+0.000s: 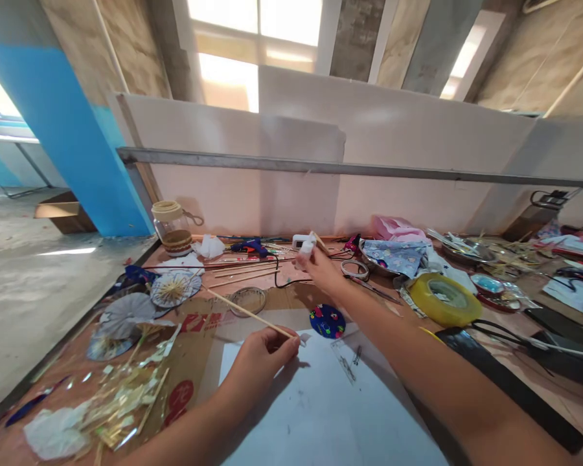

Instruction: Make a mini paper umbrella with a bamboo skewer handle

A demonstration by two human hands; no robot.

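My left hand (pixel 258 364) is closed in a pinch on the end of a thin wooden stick (pixel 245 312), which slants up to the left over the cardboard. Under this hand lies a white sheet of paper (pixel 311 414). Farther back, my right hand (pixel 321 266) reaches out with its fingers closed around a small white object (pixel 305 251); its exact kind is unclear. A white device with a small display (pixel 298 242) sits just behind those fingers. Between my arms rests a dark blue patterned fabric disc (pixel 327 321). Left of it is a round hoop (pixel 249 300).
Folded paper-like fans (pixel 172 289) and shiny clear scraps (pixel 126 395) cover the left side. A glue gun (pixel 250 247) and a lidded jar (pixel 171 228) stand along the back. At right are a roll of tape (pixel 442 299), a cloth-filled bowl (pixel 383 259) and a black strip (pixel 515 388).
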